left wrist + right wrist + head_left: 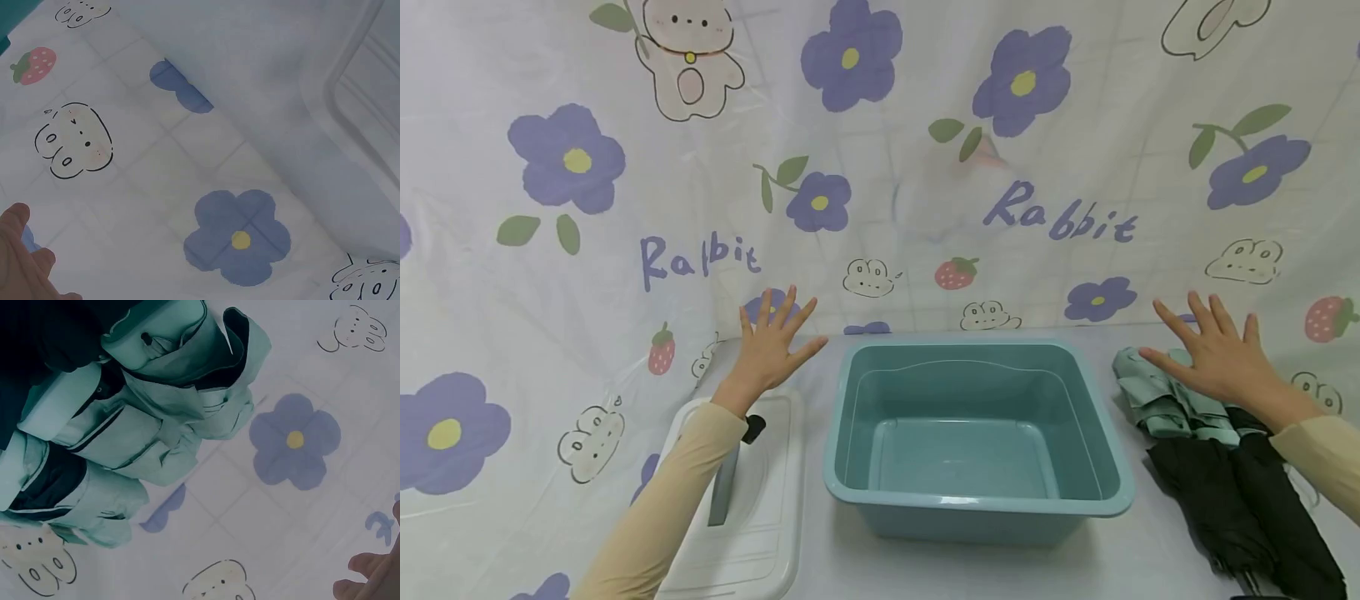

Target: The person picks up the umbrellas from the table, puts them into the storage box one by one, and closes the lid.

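Both hands are held up with fingers spread, and neither holds anything. My left hand (769,348) appears over the far end of a white lid (767,508) in the head view; its fingertips show at the lower left of the left wrist view. On the other side, my right hand (1228,360) overlaps several folded green umbrellas (1150,396). Folded black umbrellas (1213,500) lie nearer than the green ones. Between the hands stands a blue-green plastic bin (977,503), open at the top with nothing inside. The right wrist view shows the green umbrellas (137,431) close up.
The lid lies left of the bin, with a grey strip-like piece (724,487) and a black part on it, partly hidden by the left sleeve (677,500). A printed sheet (910,217) with flowers and rabbits hangs behind the white table surface (842,567).
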A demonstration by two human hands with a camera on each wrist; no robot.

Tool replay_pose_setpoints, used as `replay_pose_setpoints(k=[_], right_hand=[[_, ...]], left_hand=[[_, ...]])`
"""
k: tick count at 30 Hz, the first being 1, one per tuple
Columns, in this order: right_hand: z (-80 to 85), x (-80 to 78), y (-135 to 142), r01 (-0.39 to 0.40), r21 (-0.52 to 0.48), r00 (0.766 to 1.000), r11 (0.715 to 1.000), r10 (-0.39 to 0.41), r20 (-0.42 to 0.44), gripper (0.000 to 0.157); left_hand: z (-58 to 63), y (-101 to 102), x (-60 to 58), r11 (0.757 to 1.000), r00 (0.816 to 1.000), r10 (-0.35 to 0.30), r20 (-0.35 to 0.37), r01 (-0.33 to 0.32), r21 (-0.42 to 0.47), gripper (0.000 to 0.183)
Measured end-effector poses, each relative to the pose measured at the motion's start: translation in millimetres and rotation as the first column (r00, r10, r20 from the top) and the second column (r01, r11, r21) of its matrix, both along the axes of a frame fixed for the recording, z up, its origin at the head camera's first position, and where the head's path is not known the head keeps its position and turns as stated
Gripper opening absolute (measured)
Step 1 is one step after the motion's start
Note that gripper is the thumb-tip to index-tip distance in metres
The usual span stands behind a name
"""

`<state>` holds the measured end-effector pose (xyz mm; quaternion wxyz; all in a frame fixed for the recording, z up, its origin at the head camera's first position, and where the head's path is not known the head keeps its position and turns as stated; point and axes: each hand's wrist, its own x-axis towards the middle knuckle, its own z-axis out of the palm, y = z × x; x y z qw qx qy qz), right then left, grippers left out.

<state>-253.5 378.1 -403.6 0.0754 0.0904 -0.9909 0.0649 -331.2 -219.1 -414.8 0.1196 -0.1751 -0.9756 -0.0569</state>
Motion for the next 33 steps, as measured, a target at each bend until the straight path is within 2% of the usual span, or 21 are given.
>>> replay_pose_setpoints(k=[7,10,16,20,26,33], right_hand=[[-1.7,3.5,1.4,-0.020,0.005,1.000,1.000,0.020,0.020,0.084],[-3.4,5.6,1.3,-0.027,0.010,0.999,1.000,0.027,0.019,0.085],[-9.6,14.4,1.7,-0.064,0.022,0.997,0.998,0.065,-0.040,0.085],[-14.9,21.6,1.1,-0.073,0.007,0.996,0.997,0.073,-0.042,0.084],[-21.8,31.6,-0.3,-0.010,-0.009,1.000,1.000,0.010,-0.017,0.085],[-27.2,46.5,1.1,-0.043,-0.039,0.999,0.998,0.043,-0.007,0.084]], left_hand=[[-1.9,1.7,2.5,0.999,1.000,-0.026,-0.010,0.026,0.022,0.071],[-3.5,3.7,3.9,0.997,0.999,-0.052,0.003,0.052,0.058,0.071],[-4.9,11.3,8.8,0.982,0.993,-0.107,0.041,0.099,0.162,0.068],[-5.5,16.0,12.4,0.967,0.990,-0.133,0.039,0.121,0.222,0.066],[-10.0,23.8,17.3,0.939,0.983,-0.182,0.034,0.163,0.302,0.065],[-17.8,31.7,22.4,0.891,0.969,-0.246,0.040,0.209,0.404,0.067]])
